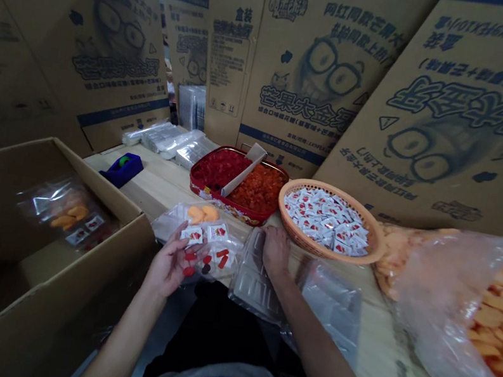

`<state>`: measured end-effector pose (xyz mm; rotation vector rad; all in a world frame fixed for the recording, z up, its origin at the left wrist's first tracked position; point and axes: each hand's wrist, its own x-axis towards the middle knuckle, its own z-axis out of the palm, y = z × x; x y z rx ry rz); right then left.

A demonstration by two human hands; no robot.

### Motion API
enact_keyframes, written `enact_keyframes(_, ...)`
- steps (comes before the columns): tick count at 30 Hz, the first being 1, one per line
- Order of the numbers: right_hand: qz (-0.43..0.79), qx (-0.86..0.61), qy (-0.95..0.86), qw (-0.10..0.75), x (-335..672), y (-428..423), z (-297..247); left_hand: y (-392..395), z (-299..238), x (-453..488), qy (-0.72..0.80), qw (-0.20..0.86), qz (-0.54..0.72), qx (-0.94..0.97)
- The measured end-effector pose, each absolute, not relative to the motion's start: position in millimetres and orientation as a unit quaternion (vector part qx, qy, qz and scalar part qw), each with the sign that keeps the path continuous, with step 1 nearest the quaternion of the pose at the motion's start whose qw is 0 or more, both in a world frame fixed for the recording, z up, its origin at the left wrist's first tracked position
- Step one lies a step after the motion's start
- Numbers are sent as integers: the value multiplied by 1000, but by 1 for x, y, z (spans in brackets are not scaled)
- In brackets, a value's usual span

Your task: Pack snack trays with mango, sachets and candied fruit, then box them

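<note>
Your left hand [167, 264] grasps a filled clear tray [207, 239] just in front of the red tin [229, 208], with the fingers curled around the tray's near-left corner. The tray holds orange slices, white sachets and small red pieces (a dark one or two among them). It sits low over the tabletop [380, 339], and you cannot tell whether its far edge rests on the wood.

Your right hand [275, 252] lies palm-down on a stack of empty clear trays [258, 289], in front of the tin and slightly to its right. The fingers bend over the stack's far edge, but whether they grip it or only rest there cannot be told.

The tin itself holds red pieces on its left side and orange-red ones on its right, split by a cardboard divider [244, 168]. Touching the tin's right side is an orange basket [318, 250] of white sachets. Further right of the tin is a large plastic bag [455, 300] of orange slices. Left of the tin lies a blue tape dispenser [123, 168]. Well to the tin's front-left stands an open cardboard box [71, 287] with a packed tray [67, 212] inside.
</note>
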<state>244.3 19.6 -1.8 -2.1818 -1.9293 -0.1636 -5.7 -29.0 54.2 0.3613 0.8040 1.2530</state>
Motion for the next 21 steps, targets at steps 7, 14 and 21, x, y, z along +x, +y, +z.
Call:
enact_keyframes(7,-79,-746,-649,129,245,19,-1,-31,47,-5,365,724,559,172)
enact_keyframes(14,-48,-736,-645,200,248,16,17,-32,40,-11,363,748,529,167)
enact_keyframes(21,118,-644,-660,369,240,17,80,-32,29,-11,316,786,504,165)
